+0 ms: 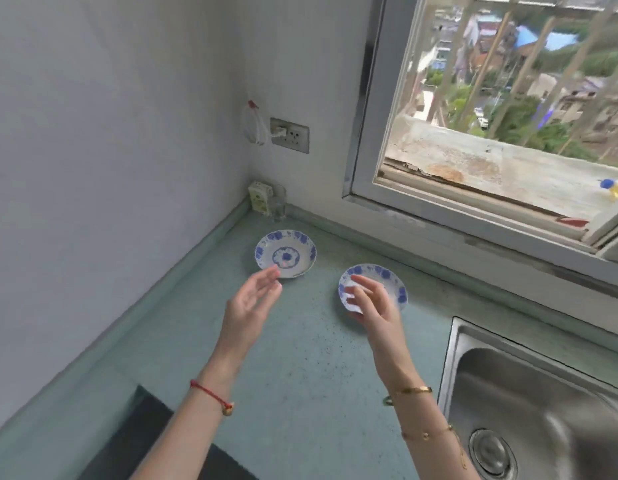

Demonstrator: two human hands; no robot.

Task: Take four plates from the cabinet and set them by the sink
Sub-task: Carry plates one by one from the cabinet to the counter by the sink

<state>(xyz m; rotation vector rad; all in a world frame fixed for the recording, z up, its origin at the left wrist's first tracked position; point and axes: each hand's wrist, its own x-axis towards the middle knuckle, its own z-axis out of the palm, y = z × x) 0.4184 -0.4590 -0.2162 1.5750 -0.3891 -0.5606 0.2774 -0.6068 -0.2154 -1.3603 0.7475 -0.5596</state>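
Hovering over the green counter, the left hand is open and holds nothing, fingertips just short of the near rim of a blue-and-white plate. The right hand is loosely spread over a second plate, hiding much of it; whether it grips the rim is unclear. The steel sink, right, is cut off.

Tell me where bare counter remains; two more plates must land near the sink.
Open green counter lies between the two forearms, bordered by the sink and the dark mat. Another strip runs beside the left wall. The corner is crowded: a carton, a glass, two plates.
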